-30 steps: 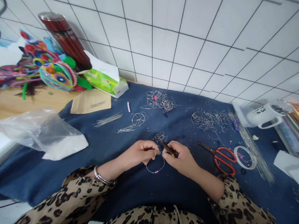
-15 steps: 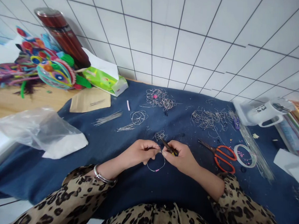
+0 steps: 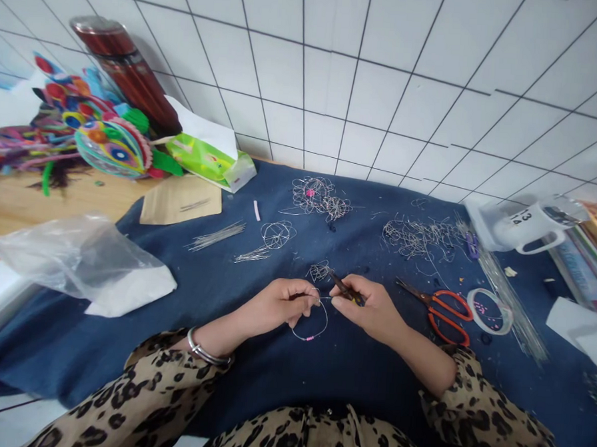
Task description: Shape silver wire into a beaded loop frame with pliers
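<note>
Your left hand [image 3: 280,306] pinches the top of one thin silver wire ring strung with pink beads [image 3: 311,323], fingertips closed on the wire where the loop meets. The ring hangs just above the dark blue cloth [image 3: 215,292] between your two hands. Your right hand [image 3: 369,306] is curled shut around one pair of small dark pliers with a yellow handle tip [image 3: 344,289]; the tool's nose points up and left, toward the ring's top. Whether the nose actually bites the wire is too fine to tell.

Taking the ring as the landmark: one small tangle of bent wire [image 3: 319,271] lies just behind it. Farther behind sit two larger tangles, one with a pink bead [image 3: 320,198] and one spread out to the right [image 3: 418,236]. Behind and to the left lie two bundles of straight wire pins [image 3: 216,236] and one flat wire wheel [image 3: 278,234]. Right of the ring lies one pair of orange-handled scissors [image 3: 439,309], and beyond them one clear round dish holding pink beads [image 3: 490,311]. One white mug [image 3: 531,226] lies on its side, well to the right. One crumpled clear plastic bag [image 3: 76,258] rests well to the left.
</note>
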{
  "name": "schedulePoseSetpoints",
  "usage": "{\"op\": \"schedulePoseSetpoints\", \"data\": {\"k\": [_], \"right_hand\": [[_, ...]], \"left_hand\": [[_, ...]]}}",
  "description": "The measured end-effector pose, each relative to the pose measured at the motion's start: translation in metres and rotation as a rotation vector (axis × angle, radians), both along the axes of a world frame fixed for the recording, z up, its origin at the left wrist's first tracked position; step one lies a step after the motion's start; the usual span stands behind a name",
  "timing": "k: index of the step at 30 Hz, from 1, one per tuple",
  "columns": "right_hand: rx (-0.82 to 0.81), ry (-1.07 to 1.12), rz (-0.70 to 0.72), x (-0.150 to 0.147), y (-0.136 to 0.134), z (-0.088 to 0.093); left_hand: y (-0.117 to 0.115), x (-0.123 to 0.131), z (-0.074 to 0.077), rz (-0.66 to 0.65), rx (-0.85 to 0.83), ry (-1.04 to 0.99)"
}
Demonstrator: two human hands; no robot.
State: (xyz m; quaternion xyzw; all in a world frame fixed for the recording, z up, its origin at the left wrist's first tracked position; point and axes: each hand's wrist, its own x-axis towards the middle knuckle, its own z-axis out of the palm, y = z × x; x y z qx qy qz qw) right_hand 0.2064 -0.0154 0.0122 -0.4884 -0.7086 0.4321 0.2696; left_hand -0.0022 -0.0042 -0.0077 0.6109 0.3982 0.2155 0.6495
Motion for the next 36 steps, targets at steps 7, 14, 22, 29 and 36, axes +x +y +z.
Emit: {"op": "schedulePoseSetpoints", "data": {"k": [7, 14, 22, 29, 36], "right_hand": [[0.625, -0.539, 0.092, 0.026, 0.020, -0.012], [0.784, -0.677, 0.200, 0.031, 0.022, -0.011], [0.798, -0.697, 0.234, 0.026, 0.017, -0.008], [0.798, -0.741, 0.228, 0.024, 0.014, -0.006], [0.803, -0.765, 0.246, 0.023, 0.013, 0.000]], "left_hand": [[0.002, -0.004, 0.002, 0.022, -0.023, -0.042], [0.002, -0.005, 0.006, 0.036, -0.038, -0.067], [0.002, -0.005, 0.007, 0.043, -0.016, -0.054], [0.002, -0.004, 0.004, 0.044, 0.039, -0.029], [0.002, -0.004, 0.004, 0.033, 0.102, -0.010]]}}
